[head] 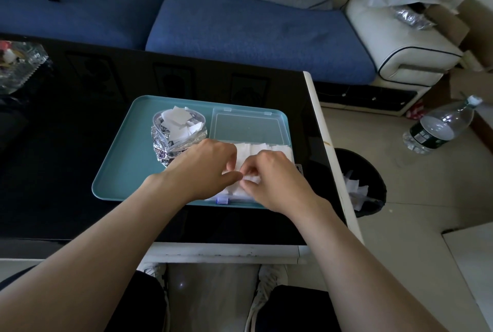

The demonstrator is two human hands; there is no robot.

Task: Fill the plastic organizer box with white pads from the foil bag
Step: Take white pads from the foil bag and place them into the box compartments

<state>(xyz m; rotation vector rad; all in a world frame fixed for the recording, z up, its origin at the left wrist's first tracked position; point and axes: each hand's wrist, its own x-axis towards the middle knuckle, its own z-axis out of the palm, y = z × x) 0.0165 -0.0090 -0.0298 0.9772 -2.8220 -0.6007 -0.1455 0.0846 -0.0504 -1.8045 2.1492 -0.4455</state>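
- Left hand (205, 169) and right hand (274, 182) meet fingertip to fingertip, both pinching one white pad (253, 178).
- Directly beneath: the organizer box (248, 131), lying left-right and already lined with pads.
- The foil bag (176, 129) sits beyond and to the left, nearer the left hand.

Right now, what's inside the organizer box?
The organizer box holds white pads across its far part. The left hand and right hand, both pinching pads, cover the near part, so how full it is cannot be seen.
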